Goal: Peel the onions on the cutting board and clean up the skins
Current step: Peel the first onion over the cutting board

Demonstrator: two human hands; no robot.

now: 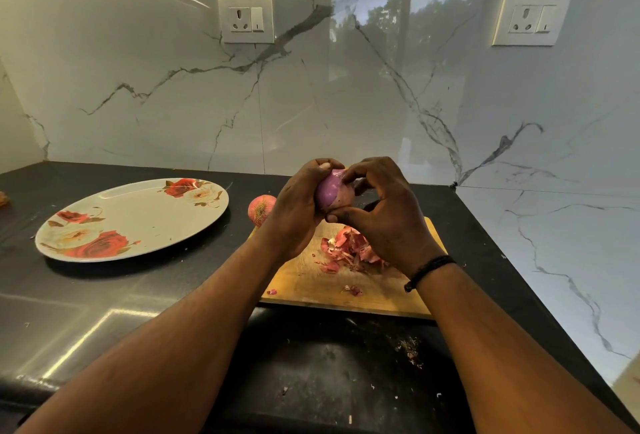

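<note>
Fingers of left hand (294,212) curl round the onion (333,191), held above the board's (311,281) far edge. Right hand (381,215) pinches skin at its top, thumb underneath. Skins (349,250) piled mid-board, under the hands. 1 unpeeled onion (260,208) at the board's far-left corner. Plate (138,212) left, on counter (104,295).

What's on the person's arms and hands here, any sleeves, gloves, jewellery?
Both forearms are bare, no sleeves in view, and no gloves on the left hand or right hand. The only item worn is a thin black band around the right wrist. No rings visible.
</note>
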